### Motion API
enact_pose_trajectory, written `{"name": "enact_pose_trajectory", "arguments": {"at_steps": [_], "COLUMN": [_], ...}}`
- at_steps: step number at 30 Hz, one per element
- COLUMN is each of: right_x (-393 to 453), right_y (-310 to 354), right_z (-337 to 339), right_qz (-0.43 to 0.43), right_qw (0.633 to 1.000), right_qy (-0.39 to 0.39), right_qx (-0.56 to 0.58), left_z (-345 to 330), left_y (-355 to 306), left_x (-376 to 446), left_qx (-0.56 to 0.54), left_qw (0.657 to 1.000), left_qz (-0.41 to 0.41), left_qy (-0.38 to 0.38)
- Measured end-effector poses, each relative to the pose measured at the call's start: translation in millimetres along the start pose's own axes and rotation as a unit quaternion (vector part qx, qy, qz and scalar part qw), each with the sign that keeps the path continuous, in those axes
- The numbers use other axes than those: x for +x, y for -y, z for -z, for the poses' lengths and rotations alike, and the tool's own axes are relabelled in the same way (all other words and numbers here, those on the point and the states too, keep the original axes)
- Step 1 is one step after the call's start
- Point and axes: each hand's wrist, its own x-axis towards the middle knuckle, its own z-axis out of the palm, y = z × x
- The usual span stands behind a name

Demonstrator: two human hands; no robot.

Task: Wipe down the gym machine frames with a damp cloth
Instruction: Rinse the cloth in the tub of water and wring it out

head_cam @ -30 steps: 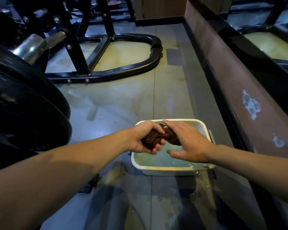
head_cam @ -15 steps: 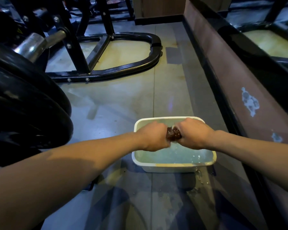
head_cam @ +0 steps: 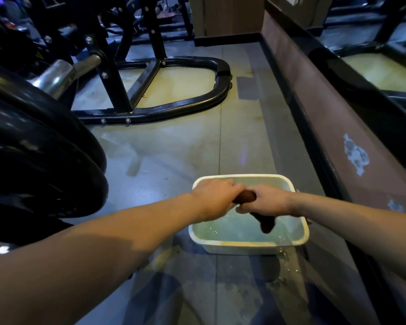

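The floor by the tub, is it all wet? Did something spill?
Yes. Water drops dot the floor beside the near right corner of the white tub; they look splashed out. Both hands, left hand and right hand, grip the brown cloth above the water.

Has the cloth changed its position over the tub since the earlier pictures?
Yes. The cloth is over the tub as before, but one end now hangs below the right hand, toward the near rim; earlier it was bunched between both fists.
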Motion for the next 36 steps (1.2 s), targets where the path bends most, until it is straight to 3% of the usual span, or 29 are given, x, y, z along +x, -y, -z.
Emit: {"name": "enact_pose_trajectory", "arguments": {"at_steps": [1, 2, 5, 7, 10, 12, 13, 15, 19, 23, 26, 28, 30, 33, 36], "right_x": [0.8, -1.1, -10.0, -14.2, -14.1, -10.3, -8.7, -6.1, -12.1, -13.6, -12.9, -10.6, -7.7, -10.6, -12.5], "right_y": [-3.8, -8.1, -24.7, -31.4, -22.7, -11.7, -7.3, -3.9, -1.6, 3.0, 8.4, 10.0, 9.0, 4.3, 0.1], "right_z": [-6.0, -10.8, -17.4, -22.2, -31.4, -26.5, -21.5, -13.0, -3.7, 8.7, 10.9, 8.6, 5.2, 7.5, 8.9], "right_qz": [0.029, 0.065, 0.225, 0.28, 0.29, 0.297, 0.306, 0.326, 0.271, 0.132, 0.054, 0.011, -0.016, -0.002, -0.003], "right_qw": [0.998, 0.992, 0.915, 0.873, 0.871, 0.864, 0.861, 0.872, 0.899, 0.905, 0.929, 0.951, 0.97, 0.994, 0.996], "right_qy": [-0.048, -0.098, -0.196, -0.201, -0.292, -0.345, -0.35, -0.308, -0.193, -0.132, -0.119, -0.108, -0.074, -0.041, -0.023], "right_qx": [-0.01, -0.045, -0.273, -0.346, -0.269, -0.215, -0.204, -0.195, -0.283, -0.381, -0.345, -0.289, -0.229, -0.102, -0.091], "left_z": [-0.6, -1.4, 7.5, 17.4, 27.7, 33.2, 36.2, 40.2, 33.7, 17.0, 13.9, 18.0, 20.8, 24.3, 18.9], "left_y": [-1.7, -2.3, 1.6, 3.5, -1.9, -4.7, -5.1, -4.2, -16.6, -31.7, -32.2, -31.2, -27.7, -26.8, -25.8], "left_x": [-1.0, -1.2, -5.0, -9.0, -12.5, -15.2, -16.6, -18.7, -17.7, -1.3, 8.8, 9.0, 8.7, 10.9, 11.9], "left_qx": [-0.101, -0.229, -0.539, -0.647, -0.77, -0.809, -0.812, -0.789, -0.677, -0.488, -0.239, -0.095, -0.007, 0.035, 0.069], "left_qw": [0.99, 0.954, 0.75, 0.651, 0.524, 0.477, 0.475, 0.506, 0.629, 0.827, 0.956, 0.989, 0.998, 0.999, 0.995], "left_qz": [0.078, 0.161, 0.317, 0.329, 0.271, 0.215, 0.194, 0.178, 0.211, 0.207, 0.15, 0.104, 0.047, -0.022, -0.065], "left_qy": [0.051, 0.108, 0.216, 0.223, 0.245, 0.268, 0.279, 0.301, 0.317, 0.188, 0.083, 0.054, 0.029, 0.014, 0.006]}}
